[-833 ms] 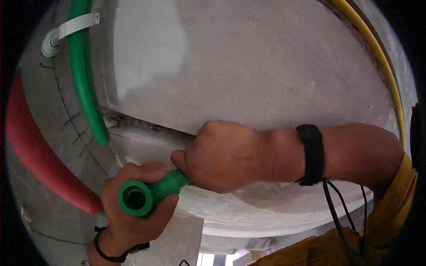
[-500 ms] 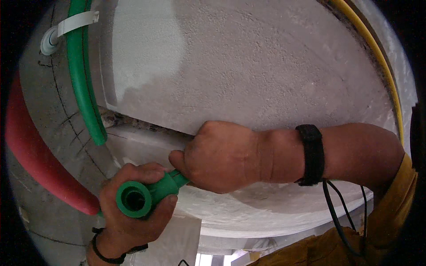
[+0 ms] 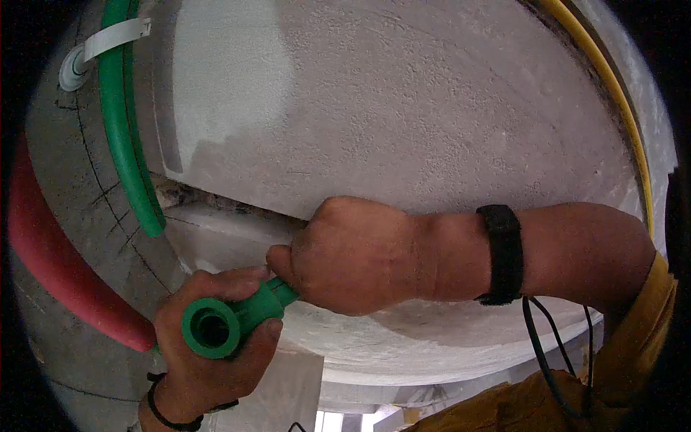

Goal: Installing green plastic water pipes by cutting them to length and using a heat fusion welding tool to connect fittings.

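Observation:
My left hand [image 3: 209,381] is closed around a green plastic pipe fitting [image 3: 255,312], a tee or elbow whose round socket opening faces me. A short green pipe [image 3: 283,290] comes out of its far-right end. Around that pipe my right hand [image 3: 353,255] is closed, its thumb resting near the fitting; most of the pipe is hidden inside the fist. Up and left of my hands, a long green pipe [image 3: 122,129] hangs with its cut end just above my left hand.
A white clip [image 3: 119,39] holds the long green pipe against the grey wall [image 3: 68,288] with its dark marking lines. A red-sleeved pipe [image 3: 75,281] curves down beside my left wrist. A yellow pipe [image 3: 612,86] bends along the right. A pale plastered surface [image 3: 432,108] fills the middle.
The view has shifted slightly, so wall, pipes and hands sit a little further left. Both hands keep the same grip on the fitting and its short pipe.

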`<state>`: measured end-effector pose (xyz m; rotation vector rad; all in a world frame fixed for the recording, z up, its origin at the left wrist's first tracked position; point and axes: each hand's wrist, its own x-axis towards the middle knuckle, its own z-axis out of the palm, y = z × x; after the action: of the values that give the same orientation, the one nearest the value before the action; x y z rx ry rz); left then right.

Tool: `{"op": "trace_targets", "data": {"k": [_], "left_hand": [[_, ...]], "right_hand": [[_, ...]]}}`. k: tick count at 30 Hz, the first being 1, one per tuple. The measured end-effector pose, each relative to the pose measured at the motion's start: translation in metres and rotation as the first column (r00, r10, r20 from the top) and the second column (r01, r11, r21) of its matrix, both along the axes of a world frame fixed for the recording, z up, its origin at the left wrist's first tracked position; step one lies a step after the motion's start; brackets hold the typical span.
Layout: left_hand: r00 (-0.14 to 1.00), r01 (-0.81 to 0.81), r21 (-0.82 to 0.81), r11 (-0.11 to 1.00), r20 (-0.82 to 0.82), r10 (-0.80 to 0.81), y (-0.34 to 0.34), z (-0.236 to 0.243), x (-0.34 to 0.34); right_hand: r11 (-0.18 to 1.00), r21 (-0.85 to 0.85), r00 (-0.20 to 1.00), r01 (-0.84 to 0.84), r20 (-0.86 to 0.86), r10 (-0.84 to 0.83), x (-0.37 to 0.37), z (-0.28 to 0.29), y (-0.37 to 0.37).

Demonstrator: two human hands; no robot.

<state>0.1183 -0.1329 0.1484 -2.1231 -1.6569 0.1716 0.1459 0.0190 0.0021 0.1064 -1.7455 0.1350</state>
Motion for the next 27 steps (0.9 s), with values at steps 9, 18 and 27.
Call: {"op": "trace_targets", "data": {"k": [9,18,27], "left_hand": [[0.999,0.049,-0.001,0.999,0.01,-0.049,0.003,-0.001,0.0],[0.99,0.129,0.257,0.958,-0.096,-0.108,0.013,-0.003,-0.001],[0.89,0.431,0.547,0.717,-0.386,-0.241,0.036,-0.037,-0.088]], "right_hand": [[0.999,-0.002,0.999,0.04,-0.025,-0.041,-0.003,-0.001,0.001],[0.971,-0.057,0.953,0.231,-0.188,-0.237,0.005,-0.028,0.006],[0.946,-0.127,0.927,0.298,-0.199,-0.318,0.029,-0.03,0.032]]}}
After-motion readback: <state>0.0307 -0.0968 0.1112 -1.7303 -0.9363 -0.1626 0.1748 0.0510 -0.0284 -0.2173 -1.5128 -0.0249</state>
